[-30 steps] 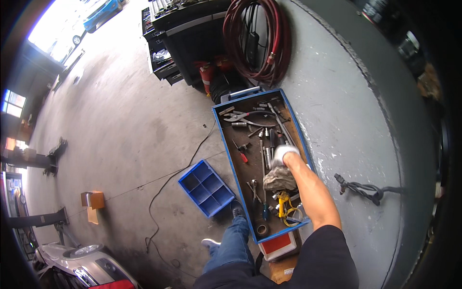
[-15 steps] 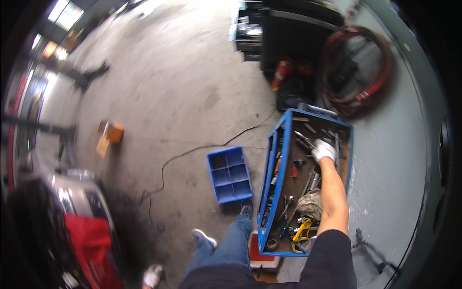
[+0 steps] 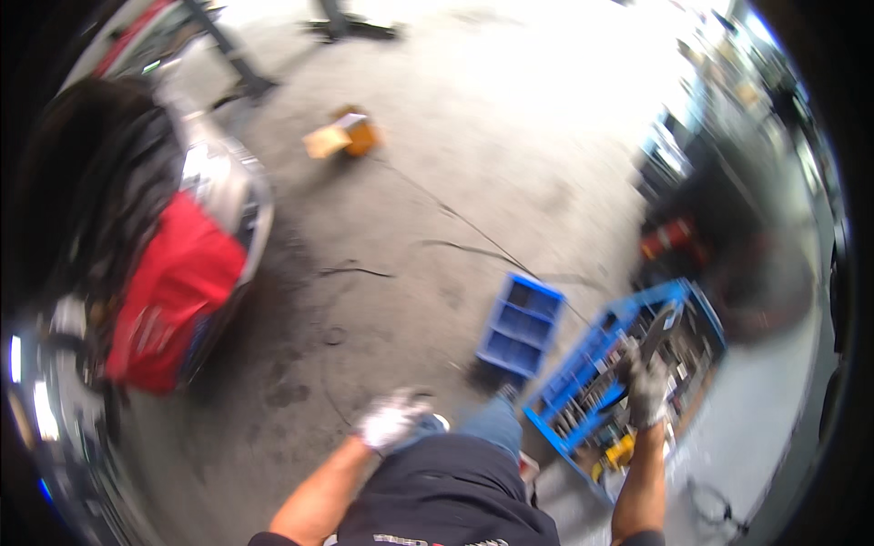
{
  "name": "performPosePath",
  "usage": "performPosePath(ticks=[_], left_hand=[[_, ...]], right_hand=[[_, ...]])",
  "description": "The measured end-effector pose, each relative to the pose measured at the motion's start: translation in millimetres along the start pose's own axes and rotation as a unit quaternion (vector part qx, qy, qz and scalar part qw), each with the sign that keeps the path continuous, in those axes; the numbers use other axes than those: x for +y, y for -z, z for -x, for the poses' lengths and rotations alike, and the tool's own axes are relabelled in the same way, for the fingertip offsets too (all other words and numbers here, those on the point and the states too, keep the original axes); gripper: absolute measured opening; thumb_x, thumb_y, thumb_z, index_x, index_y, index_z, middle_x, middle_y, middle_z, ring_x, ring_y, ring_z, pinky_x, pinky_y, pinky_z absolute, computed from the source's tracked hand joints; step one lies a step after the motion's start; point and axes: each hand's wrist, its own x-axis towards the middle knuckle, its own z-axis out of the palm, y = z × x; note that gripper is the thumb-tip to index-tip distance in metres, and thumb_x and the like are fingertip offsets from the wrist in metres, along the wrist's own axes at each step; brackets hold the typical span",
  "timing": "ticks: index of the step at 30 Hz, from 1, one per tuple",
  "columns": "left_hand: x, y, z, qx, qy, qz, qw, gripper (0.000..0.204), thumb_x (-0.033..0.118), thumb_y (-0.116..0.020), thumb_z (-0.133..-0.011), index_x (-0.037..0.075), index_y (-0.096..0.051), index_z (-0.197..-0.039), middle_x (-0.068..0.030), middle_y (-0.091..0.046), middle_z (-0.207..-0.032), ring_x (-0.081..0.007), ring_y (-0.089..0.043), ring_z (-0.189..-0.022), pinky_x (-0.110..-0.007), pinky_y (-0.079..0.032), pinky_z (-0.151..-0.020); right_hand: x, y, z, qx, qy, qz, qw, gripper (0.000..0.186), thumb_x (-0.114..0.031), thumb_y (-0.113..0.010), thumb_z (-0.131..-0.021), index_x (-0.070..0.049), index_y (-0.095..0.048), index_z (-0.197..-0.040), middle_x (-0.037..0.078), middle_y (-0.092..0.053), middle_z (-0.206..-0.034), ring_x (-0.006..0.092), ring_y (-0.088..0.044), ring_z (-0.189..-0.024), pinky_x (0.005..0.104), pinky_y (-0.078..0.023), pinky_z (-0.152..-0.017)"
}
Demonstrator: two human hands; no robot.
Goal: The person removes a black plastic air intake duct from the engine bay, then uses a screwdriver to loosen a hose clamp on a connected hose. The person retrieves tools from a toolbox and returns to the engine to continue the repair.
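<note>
My right hand [image 3: 648, 387], in a greyish-white glove, is closed over the blue open toolbox [image 3: 566, 435]. A long dark hand tool [image 3: 657, 332] sticks out beyond its fingers; blur hides its exact kind. Below that hand in the box lie mixed tools, among them a yellow-handled one [image 3: 621, 451]. My left hand [image 3: 393, 420], also in a white glove, hangs in front of my body at the left, above the floor and near my leg. Motion smears its fingers, so I cannot tell whether it holds anything.
A blue divided crate [image 3: 521, 326] sits on the floor left of the toolbox. Cables [image 3: 473, 226] run across the concrete. A vehicle front with a red cover [image 3: 177, 287] stands at left. An orange-brown box [image 3: 357, 135] lies farther off; a dark cabinet [image 3: 728, 191] is at right.
The view has swung to the right in blur, so the vehicle and crate appear shifted. My right hand has lifted from inside the toolbox with a dark tool. My left hand shows more fully.
</note>
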Motion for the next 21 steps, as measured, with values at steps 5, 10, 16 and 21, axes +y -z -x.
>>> performPosePath(ticks=[5,10,16,21], left_hand=[[-37,46,53,0.149,-0.151,0.092,0.973,0.044,0.021,-0.051,-0.102,0.005,-0.049,-0.142,-0.0215,-0.065,-0.123,-0.0324,-0.066,-0.107,-0.042,-0.053,-0.093],[-197,133,157,0.389,-0.055,0.11,0.913,0.035,0.023,-0.048,-0.107,0.009,-0.059,-0.136,-0.0169,-0.069,-0.112,-0.0287,-0.07,-0.09,-0.041,-0.056,-0.08],[-272,206,242,0.412,0.019,0.211,0.886,0.03,0.025,-0.049,-0.108,0.006,-0.066,-0.123,-0.0097,-0.069,-0.084,-0.0155,-0.063,-0.075,-0.034,-0.051,-0.07],[-372,227,225,0.531,0.042,0.27,0.802,0.038,0.024,-0.046,-0.11,-0.003,-0.053,-0.136,-0.0094,-0.063,-0.099,-0.0144,-0.059,-0.084,-0.029,-0.05,-0.077]], right_hand=[[-77,-333,68,-0.213,-0.128,0.041,0.968,0.032,-0.032,-0.061,-0.103,-0.003,-0.073,-0.108,0.0,-0.068,-0.084,0.0088,-0.058,-0.071,0.0271,-0.049,-0.064],[-90,-545,105,-0.465,0.028,0.152,0.872,0.039,-0.035,-0.06,-0.102,-0.003,-0.068,-0.123,0.004,-0.069,-0.088,0.0112,-0.061,-0.08,0.0283,-0.051,-0.073],[-125,-679,118,-0.641,0.008,0.266,0.72,0.043,-0.037,-0.062,-0.103,-0.003,-0.067,-0.13,0.001,-0.064,-0.082,0.01,-0.058,-0.078,0.0294,-0.052,-0.073],[-98,-815,175,-0.618,-0.156,0.141,0.757,0.032,-0.034,-0.056,-0.106,-0.004,-0.067,-0.107,0.0,-0.06,-0.076,0.0068,-0.053,-0.065,0.0246,-0.045,-0.058]])
